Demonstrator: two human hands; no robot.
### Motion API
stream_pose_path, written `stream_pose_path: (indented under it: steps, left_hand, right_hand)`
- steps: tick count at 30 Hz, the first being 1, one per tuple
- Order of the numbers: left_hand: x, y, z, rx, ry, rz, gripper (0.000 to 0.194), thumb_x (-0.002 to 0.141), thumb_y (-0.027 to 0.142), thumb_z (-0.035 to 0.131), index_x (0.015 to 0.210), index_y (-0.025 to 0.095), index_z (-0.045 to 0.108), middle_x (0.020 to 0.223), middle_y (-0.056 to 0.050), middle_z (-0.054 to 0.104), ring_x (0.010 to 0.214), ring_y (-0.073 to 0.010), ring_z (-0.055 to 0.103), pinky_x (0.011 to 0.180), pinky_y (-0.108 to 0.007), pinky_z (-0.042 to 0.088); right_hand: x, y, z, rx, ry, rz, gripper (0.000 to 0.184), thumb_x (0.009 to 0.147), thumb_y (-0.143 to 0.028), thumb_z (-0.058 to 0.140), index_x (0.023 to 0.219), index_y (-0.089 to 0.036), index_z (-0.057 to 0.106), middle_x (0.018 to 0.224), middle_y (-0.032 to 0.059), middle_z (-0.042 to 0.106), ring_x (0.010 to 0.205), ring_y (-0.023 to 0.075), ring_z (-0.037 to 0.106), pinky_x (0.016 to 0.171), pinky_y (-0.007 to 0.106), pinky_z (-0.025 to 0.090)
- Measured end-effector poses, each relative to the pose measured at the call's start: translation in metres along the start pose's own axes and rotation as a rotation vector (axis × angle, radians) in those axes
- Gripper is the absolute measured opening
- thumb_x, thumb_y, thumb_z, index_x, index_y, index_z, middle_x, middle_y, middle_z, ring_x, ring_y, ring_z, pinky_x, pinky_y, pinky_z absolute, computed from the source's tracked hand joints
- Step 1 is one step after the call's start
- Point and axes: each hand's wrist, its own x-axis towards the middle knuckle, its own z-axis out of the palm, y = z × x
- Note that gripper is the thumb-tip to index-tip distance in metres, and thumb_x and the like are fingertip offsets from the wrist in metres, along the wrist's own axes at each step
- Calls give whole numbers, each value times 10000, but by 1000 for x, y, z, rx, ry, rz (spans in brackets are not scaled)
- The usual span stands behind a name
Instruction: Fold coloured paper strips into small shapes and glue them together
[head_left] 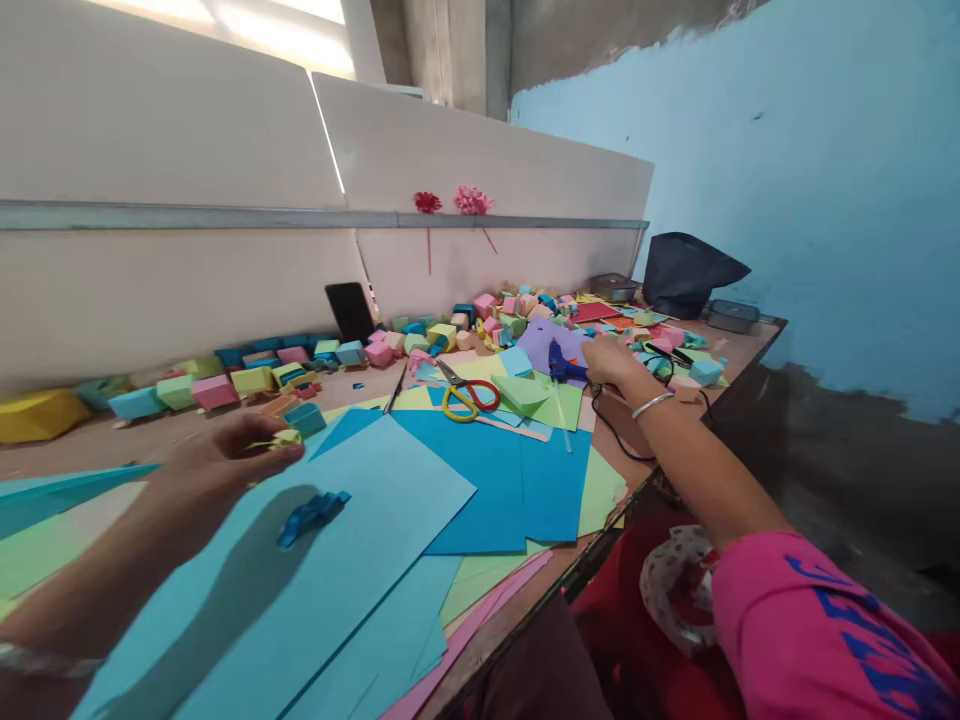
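Note:
My left hand point(225, 455) hovers over a large light-blue paper sheet point(360, 540), fingers pinched on a small yellow-green folded paper piece point(285, 438). A small blue curled paper bit point(311, 515) lies on the sheet just below that hand. My right hand point(611, 362), with a silver bangle on the wrist, reaches far right and closes on a blue glue gun point(559, 362) resting on purple paper point(540, 340). A black cord point(622, 435) runs from the gun over the table edge.
Red-and-yellow scissors point(466, 395) lie mid-table on coloured sheets. Several small folded paper boxes point(247, 380) line the white partition. A black phone point(350, 312) leans against it. Two paper flowers point(450, 202) sit on the rail. A dark bag point(686, 270) stands at the far right.

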Motion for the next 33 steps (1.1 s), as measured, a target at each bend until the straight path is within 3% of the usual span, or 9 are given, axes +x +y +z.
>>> stream_pose_path:
  steps: [3,10,14,17,20,22,24,28,33]
  left_hand:
    - [-3,1,31,-99,-104,30,457,517,493,760,796,207,539,696,32,624,680,-175,601,624,-267,467]
    - [-3,-18,44,322,188,274,291,677,439,634,865,223,583,771,11,641,736,-204,627,663,-280,452]
    - [-5,-27,42,256,282,258,335,678,432,662,932,225,592,825,8,651,765,-202,637,689,-288,480]
    - [-4,-28,44,151,306,189,342,655,431,705,895,217,589,821,15,652,776,-195,645,713,-294,501]
    - [-4,-29,48,64,296,162,324,636,418,731,846,211,597,783,24,650,764,-193,646,718,-305,512]
    - [-4,-31,50,-29,284,155,328,630,395,734,858,200,601,780,15,658,744,-191,648,710,-310,521]
    - [-6,-34,51,-70,291,154,309,648,376,708,872,191,603,782,3,667,721,-185,652,693,-305,530]
    - [-8,-40,52,-111,320,214,221,682,309,660,862,189,621,787,-10,675,717,-179,643,711,-313,532]
    - [-7,-45,53,-52,332,226,177,738,257,605,896,187,643,794,-17,684,705,-169,631,686,-303,529]
  right_hand:
    - [8,-5,25,-59,-123,54,335,914,-336,612,1183,-137,590,1163,100,616,1018,217,619,868,425,532]
    - [14,-7,40,-27,-33,100,332,916,-349,607,1181,-148,600,1212,99,606,1092,236,595,928,463,500]
    - [20,9,3,145,182,128,308,805,-275,676,1057,-98,673,1034,169,679,1037,330,626,865,456,498]
    - [34,6,-42,337,382,100,396,886,-350,535,1212,-130,590,974,104,675,914,255,649,762,365,521]
    - [45,-35,-72,595,545,-18,449,990,-409,238,1294,-197,491,870,32,616,734,140,616,658,270,512]
    - [44,-82,-72,1181,637,-277,404,917,-474,428,1179,-198,563,706,-14,539,615,126,559,617,265,497]
    - [33,-134,-56,1519,470,-488,386,790,-445,622,1096,-210,608,598,-48,499,545,120,515,579,264,472]
    - [-1,-216,4,1573,-89,-543,342,713,-426,710,958,-190,666,667,-19,574,571,118,519,553,264,430]
    - [-22,-245,57,1446,-211,-441,323,726,-495,694,812,-186,652,744,7,617,667,147,528,629,294,432]
